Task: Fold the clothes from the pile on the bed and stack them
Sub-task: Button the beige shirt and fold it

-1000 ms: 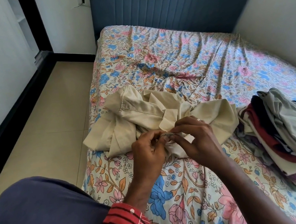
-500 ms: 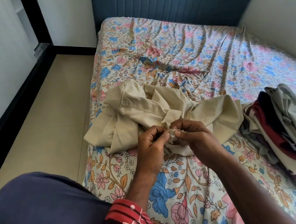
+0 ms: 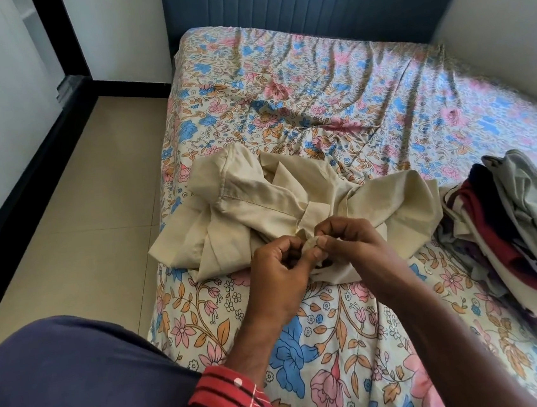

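Head view: beige shirt [image 3: 261,210] lay crumpled near left edge of bed [image 3: 332,97], just ahead of both hands. Left hand [image 3: 278,278] and right hand [image 3: 351,244] met at shirt's near edge, fingers curled, each pinching a small bit of beige fabric between thumb and fingertips. Looked like fiddling with a button or cuff, probably fastening or undoing before folding; judged from the close two-handed pinch, not confirmed. Rest of shirt left bunched, likely because only that small spot needed work. Folding proper not yet started on this piece. Pile [image 3: 521,226] of mixed clothes sat at right of bed, just beside shirt's right end, within easy reach of right hand. Exact item pinched: too small, hidden by thumbs. Pile's right side cut off by frame and blurred at bottom, so couldn't tell folded stack from unsorted heap. No separate stack seen.
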A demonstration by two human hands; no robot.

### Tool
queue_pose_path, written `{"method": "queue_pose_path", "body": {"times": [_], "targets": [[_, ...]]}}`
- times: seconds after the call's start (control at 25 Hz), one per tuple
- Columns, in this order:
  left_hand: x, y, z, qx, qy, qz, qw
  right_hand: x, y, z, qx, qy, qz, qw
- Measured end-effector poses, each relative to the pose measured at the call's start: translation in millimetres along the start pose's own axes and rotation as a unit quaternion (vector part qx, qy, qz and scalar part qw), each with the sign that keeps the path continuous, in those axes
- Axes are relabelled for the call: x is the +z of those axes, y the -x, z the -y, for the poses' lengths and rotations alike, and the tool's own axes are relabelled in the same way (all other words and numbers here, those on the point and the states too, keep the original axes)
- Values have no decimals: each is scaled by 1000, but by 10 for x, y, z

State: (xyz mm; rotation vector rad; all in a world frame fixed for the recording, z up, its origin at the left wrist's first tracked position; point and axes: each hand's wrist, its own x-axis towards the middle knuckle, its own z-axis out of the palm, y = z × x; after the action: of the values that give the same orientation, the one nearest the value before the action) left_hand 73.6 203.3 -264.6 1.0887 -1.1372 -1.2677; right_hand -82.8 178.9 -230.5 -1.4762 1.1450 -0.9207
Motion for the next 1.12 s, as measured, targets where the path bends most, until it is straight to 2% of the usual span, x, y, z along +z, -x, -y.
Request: {"method": "queue_pose_path", "body": {"times": [0.12, 0.2, 0.32, 0.4, 0.48, 0.56, 0.6, 0.68, 0.72, 0.76, 0.8, 0.88, 1.0, 1.08, 1.12], "targets": [[8, -8, 48, 49, -64, -13, 997, 0, 16, 1, 32, -2, -28, 999], [14, -2, 46, 74, -78, -28, 994, -15, -5, 2, 64, -45, -46, 996], [10, 21, 15, 24, 12, -38, 999, -112, -50, 31, 115, -164, 10, 980], [-18, 6, 19, -13, 100, -26, 995, -137, -43, 17, 101, -170, 34, 980], [-37, -7, 21, -22, 129, -7, 991, -98, -19, -31, 55, -103, 9, 993], [-40, -22, 9, -21, 111, -9, 994, -25, 13, -78, -8, -9, -96, 995], [-39, -22, 6, -24, 107, -16, 994, 4, 36, -114, -50, 60, -178, 981], [-31, -15, 1, -27, 122, -26, 992, 59, 112, -184, -165, 231, -322, 903], [-33, -13, -3, -24, 132, -27, 991, 98, 186, -235, -217, 280, -332, 874], [-41, -18, -17, -20, 141, -26, 989, 163, 260, -287, -243, 301, -310, 868], [-56, -28, -29, -17, 154, -20, 988, 229, 321, -334, -231, 307, -276, 881], [-74, -43, -51, -8, 195, 12, 981, 321, 365, -409, -145, 312, -242, 907], [-65, -28, -87, 15, 255, 72, 964, 377, 297, -445, -87, 304, -290, 903], [-82, -19, -96, 19, 245, 42, 968, 410, 223, -413, -96, 276, -312, 904], [-99, -27, -89, 29, 197, 3, 980, 416, 196, -395, -97, 255, -327, 905]]}}
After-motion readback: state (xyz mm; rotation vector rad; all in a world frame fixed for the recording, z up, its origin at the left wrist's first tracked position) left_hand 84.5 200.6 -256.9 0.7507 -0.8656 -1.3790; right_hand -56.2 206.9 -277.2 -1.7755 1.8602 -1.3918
